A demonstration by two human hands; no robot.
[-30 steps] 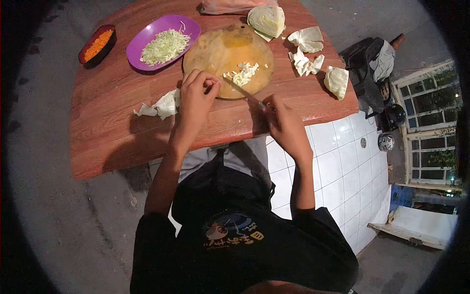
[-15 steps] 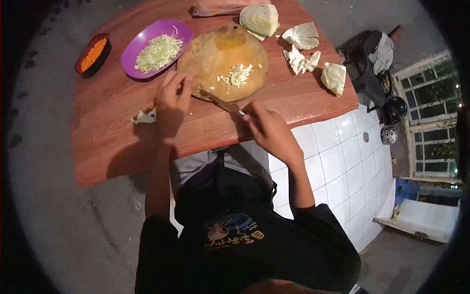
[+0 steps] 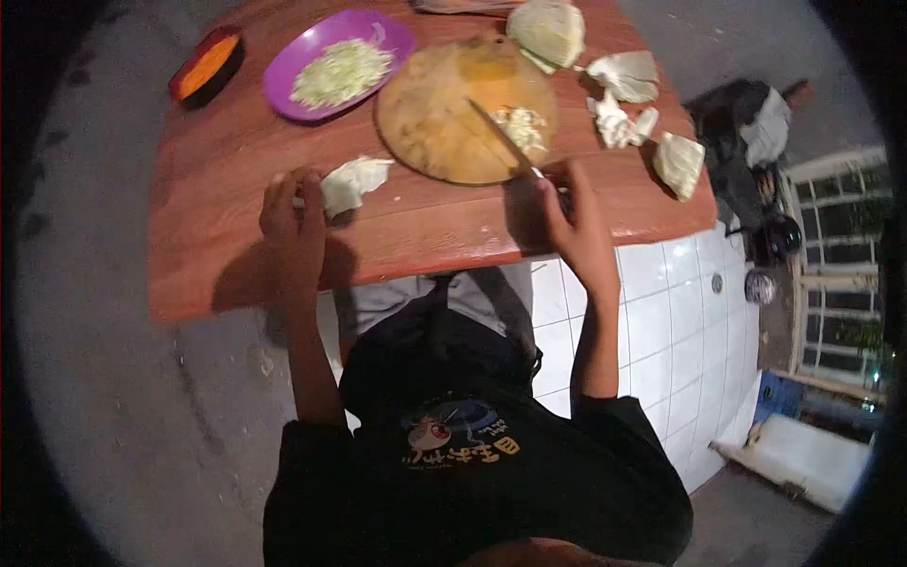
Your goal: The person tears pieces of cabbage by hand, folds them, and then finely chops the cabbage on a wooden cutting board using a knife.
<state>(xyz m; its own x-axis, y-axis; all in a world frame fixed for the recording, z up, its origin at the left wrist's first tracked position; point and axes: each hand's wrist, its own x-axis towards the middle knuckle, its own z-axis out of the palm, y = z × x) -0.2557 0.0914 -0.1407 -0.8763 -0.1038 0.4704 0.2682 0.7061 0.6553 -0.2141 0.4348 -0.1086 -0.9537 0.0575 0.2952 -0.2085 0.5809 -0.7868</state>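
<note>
My right hand [image 3: 574, 213] is closed round the handle of a knife [image 3: 503, 134]. Its blade slants over the round wooden cutting board [image 3: 425, 118], beside a small heap of chopped cabbage [image 3: 525, 130]. At the left, my left hand [image 3: 295, 213] has its fingers and thumb closed at the left end of a pale piece of cabbage leaf [image 3: 354, 184] near the table's front; its fingers hide that end. A purple oval plate [image 3: 276, 85] holds shredded cabbage [image 3: 342, 74], to the left of the board.
A dark bowl [image 3: 219, 79] of shredded orange food, perhaps carrot, stands far left. Behind the board's right edge sits a cut cabbage [image 3: 548, 33]. Torn leaves [image 3: 624, 77] and a cabbage chunk [image 3: 678, 165] lie at the right. The wooden table [image 3: 416, 231] has a rounded edge.
My left hand has moved away from the board to the leaf piece. My right hand has shifted right, and the knife now reaches across the board. The view has shifted slightly.
</note>
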